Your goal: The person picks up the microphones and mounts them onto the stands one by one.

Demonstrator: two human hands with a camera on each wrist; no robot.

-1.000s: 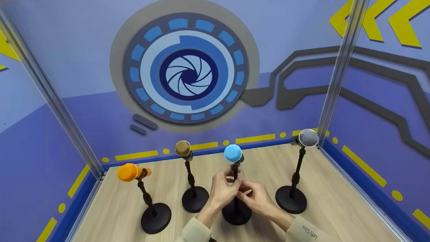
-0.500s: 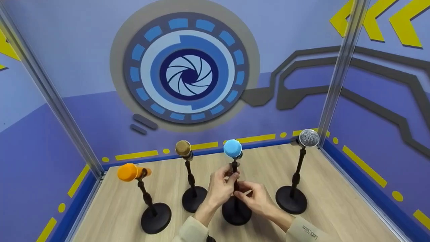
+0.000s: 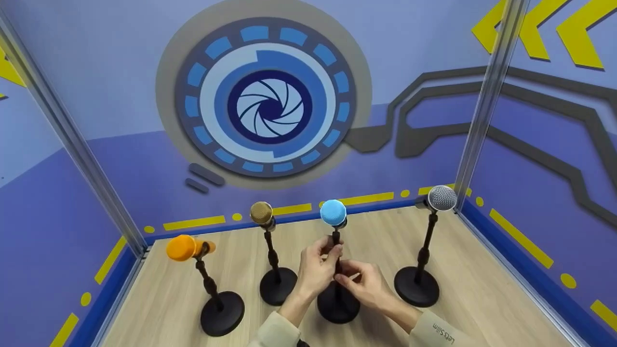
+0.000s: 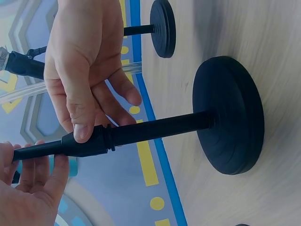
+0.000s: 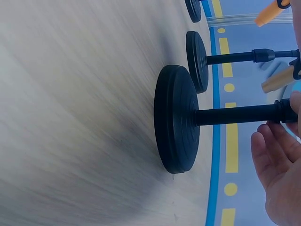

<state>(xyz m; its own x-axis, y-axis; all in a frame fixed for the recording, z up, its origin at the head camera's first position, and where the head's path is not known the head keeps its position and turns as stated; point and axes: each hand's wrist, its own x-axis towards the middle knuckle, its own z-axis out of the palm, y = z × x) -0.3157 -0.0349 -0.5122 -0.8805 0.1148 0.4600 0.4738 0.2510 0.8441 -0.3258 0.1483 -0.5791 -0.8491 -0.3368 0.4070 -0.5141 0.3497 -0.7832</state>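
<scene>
A microphone with a light blue head [image 3: 333, 212] sits atop a black desk stand, whose round base [image 3: 338, 304] rests on the table. My left hand [image 3: 315, 271] holds the thin upper pole [image 4: 37, 151] just under the microphone, thumb and fingers around it. Lower down, my right hand [image 3: 368, 284] pinches the thicker collar [image 4: 87, 142] between thumb and fingers. In the left wrist view the right hand's thumb presses on this collar. The right wrist view shows the lower tube [image 5: 237, 114] upright from the base; the microphone is out of that view.
To the left stand an orange microphone [image 3: 182, 248] and a gold-headed microphone [image 3: 261, 213] on similar stands. A silver-mesh microphone [image 3: 442, 198] stands at the right. Printed panels [image 3: 409, 178] close off the back and sides of the wooden table [image 3: 164, 294].
The blue microphone and upper pole have risen slightly, with my left hand shifting a little up the pole. Over the last half second almost nothing moves. My right hand stays at the collar.
</scene>
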